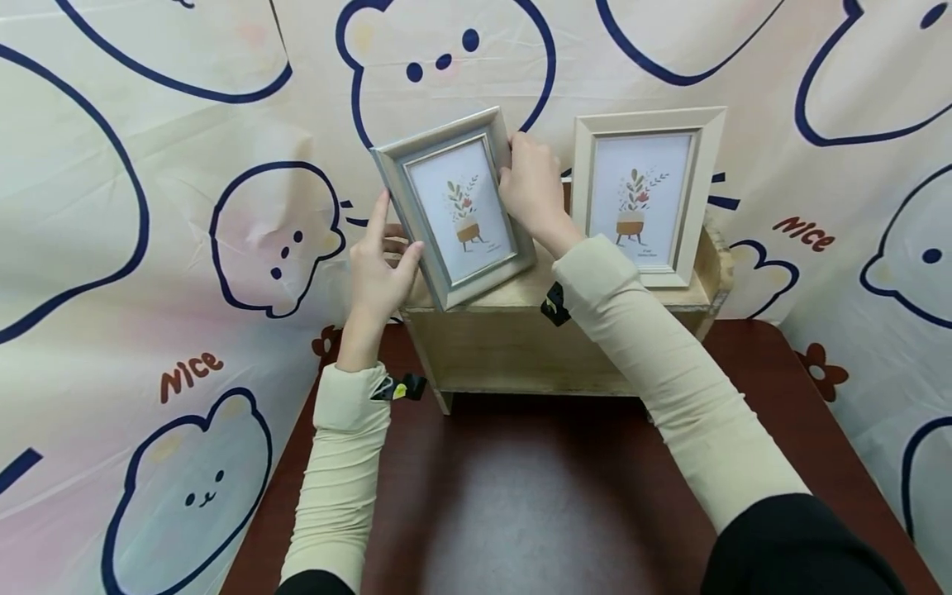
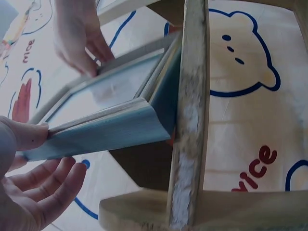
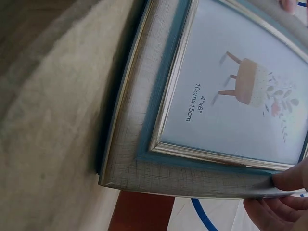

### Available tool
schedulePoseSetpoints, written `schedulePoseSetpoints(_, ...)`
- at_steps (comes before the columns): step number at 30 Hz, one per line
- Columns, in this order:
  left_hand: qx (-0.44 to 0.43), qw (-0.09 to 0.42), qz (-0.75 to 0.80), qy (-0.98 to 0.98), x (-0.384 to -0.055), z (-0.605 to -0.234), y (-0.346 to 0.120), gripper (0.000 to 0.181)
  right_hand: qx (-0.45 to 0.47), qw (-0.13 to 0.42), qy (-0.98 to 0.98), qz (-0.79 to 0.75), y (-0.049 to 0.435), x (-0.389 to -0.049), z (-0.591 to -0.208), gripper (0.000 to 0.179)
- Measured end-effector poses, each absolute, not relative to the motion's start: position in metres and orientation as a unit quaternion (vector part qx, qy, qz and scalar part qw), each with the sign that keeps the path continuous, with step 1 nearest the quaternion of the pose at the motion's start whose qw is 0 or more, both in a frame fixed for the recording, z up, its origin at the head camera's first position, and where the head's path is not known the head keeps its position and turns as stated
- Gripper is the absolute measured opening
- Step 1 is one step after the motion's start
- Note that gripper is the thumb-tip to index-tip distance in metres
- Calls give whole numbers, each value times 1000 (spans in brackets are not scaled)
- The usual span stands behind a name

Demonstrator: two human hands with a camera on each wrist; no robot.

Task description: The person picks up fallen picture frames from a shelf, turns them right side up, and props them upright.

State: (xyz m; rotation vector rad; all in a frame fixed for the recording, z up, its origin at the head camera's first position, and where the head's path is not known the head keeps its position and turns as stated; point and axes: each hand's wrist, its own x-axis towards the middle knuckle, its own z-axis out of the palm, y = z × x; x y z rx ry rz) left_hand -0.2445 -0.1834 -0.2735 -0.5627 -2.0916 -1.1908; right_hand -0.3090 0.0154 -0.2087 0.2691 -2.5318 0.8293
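Note:
A grey-blue picture frame (image 1: 455, 219) with a silver inner trim and a potted-plant print leans tilted over the left part of a small wooden shelf (image 1: 531, 355). My left hand (image 1: 381, 277) holds its left edge, thumb in front and fingers partly behind. At the upper right edge, my right hand (image 1: 537, 186) pinches the same frame between thumb and fingers. The right wrist view shows this frame's lower edge (image 3: 127, 163) close along the shelf board; whether it fully rests there I cannot tell. A cream picture frame (image 1: 649, 198) with a similar print stands upright at the shelf's right.
The shelf stands on a dark red-brown table (image 1: 521, 496) against a cloth backdrop (image 1: 283, 132) printed with bear outlines. My right forearm crosses in front of the shelf, near the cream frame. A raised side panel (image 1: 716, 264) bounds the shelf's right end.

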Motion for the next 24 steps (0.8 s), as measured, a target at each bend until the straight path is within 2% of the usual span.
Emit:
schedulePoseSetpoints(6,-203,285,-453,-820,-252,-267,-196,62,103,266,-904,318,19,-299,-216,27)
schedulePoseSetpoints(12,-196,259,-457,-828,-239,-247,-195,57,117,276,-843,446,17,-293,-232,35)
schedulePoseSetpoints(15,-189,265,-462,-825,-238,-245,-195,53,113,257,-799,532,14,-290,-241,40)
schedulePoseSetpoints(18,-170,282,-479,-813,-252,-257,-203,47,107,242,-760,594,10,-285,-247,44)
schedulePoseSetpoints(24,-149,289,-515,-793,-267,-270,-207,41,115,250,-736,618,8,-279,-253,46)
